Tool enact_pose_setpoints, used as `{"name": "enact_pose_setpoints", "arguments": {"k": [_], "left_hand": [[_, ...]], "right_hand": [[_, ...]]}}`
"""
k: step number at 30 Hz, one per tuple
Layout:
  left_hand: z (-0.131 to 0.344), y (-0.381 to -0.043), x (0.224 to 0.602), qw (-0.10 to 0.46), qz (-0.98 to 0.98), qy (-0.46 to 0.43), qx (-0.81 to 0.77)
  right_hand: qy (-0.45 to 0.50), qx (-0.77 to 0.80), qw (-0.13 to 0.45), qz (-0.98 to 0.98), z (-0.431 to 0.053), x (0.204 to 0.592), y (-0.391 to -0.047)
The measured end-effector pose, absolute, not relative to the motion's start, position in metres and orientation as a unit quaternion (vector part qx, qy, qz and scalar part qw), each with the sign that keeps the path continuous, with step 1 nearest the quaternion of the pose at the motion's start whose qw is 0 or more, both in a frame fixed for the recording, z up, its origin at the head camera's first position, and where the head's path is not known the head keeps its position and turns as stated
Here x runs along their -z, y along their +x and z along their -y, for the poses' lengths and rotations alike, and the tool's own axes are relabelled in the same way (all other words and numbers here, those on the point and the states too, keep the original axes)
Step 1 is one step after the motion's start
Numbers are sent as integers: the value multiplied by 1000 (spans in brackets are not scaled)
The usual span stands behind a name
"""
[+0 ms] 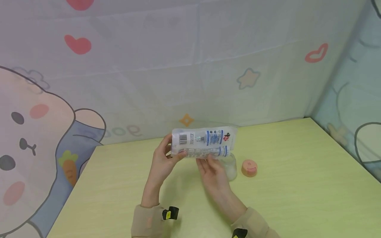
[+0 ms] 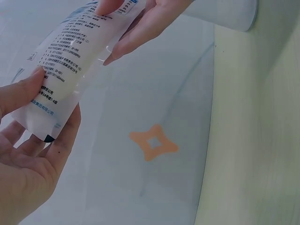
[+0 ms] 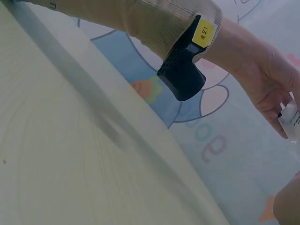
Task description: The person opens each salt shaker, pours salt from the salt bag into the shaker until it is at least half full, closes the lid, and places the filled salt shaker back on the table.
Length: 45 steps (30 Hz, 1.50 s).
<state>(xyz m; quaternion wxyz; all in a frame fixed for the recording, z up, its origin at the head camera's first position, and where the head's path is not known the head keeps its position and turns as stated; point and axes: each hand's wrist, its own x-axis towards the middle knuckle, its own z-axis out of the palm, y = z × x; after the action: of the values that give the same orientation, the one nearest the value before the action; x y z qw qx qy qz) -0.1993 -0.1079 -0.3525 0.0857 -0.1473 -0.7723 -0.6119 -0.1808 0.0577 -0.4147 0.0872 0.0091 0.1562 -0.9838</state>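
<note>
A white plastic packet (image 1: pixel 203 142) with blue and black print and a barcode is held up above the table in the head view. My left hand (image 1: pixel 162 165) grips its left end, thumb on the printed face and fingers behind. At the packet's lower edge my right hand (image 1: pixel 215 180) pinches it; in the left wrist view that thumb lies on the print and the fingers go underneath. Behind the right hand stands a translucent jar (image 1: pixel 231 168), partly hidden by packet and hand. To its right lies a pink cap (image 1: pixel 249 168).
The light yellow-green table (image 1: pixel 297 185) reaches back to a cloth backdrop (image 1: pixel 148 82) printed with hearts, stars and a bear. Another cloth (image 1: pixel 357 99) hangs along the right side. Black wrist mounts (image 1: pixel 171 213) sit on both beige sleeves.
</note>
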Motion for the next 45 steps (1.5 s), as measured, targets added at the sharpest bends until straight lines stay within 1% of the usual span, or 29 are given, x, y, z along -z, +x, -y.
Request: {"name": "enact_pose_setpoints", "arguments": {"k": [7,14,25,45], "left_hand": [[107,-199,352,86,769,-149,615],[107,-199,352,85,772,-144,614],[108,-197,350,78,773,-150,611],[108,-197,350,91,777,-159,603]], "right_hand": [[-9,983,94,-157,-59,416,-182],[8,987,106,-123,-60,413,-181],[18,985,104,-133,-59,413,-181],[32,985,108,-131,-60,411,-181]]}}
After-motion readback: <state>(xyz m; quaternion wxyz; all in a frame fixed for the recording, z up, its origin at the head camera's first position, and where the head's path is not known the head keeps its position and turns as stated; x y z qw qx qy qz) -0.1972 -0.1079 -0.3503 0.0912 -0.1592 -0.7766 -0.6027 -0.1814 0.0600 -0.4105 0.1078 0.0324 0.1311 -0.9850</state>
